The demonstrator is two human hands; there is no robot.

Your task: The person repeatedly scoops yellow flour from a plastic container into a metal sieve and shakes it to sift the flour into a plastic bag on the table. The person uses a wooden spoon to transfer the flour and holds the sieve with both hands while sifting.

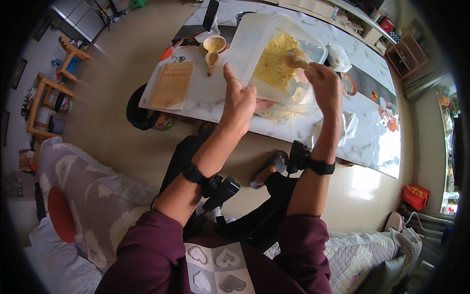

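Note:
My left hand (239,101) grips the near left wall of a translucent plastic tub (240,47), which is tilted on the table. Yellow crumbly powder (275,68) lies along the inside of the tub. My right hand (325,82) holds the handle of a round-headed scoop or ladle (296,58), whose head is at the powder. Beneath the tub is a clear plastic bag (301,110) with pale yellow matter. Left of the tub, a small wooden-looking bowl (214,44) with yellow contents stands by a wooden spoon or mould (211,60).
A brown paper booklet or bag (172,85) lies on the marble-patterned table (205,106). A phone on a stand (210,16) stands behind. At the right are a tissue pack (338,58), a round sieve (348,84) and a crumpled white cloth or tissue (349,128). A black bin (141,110) stands below.

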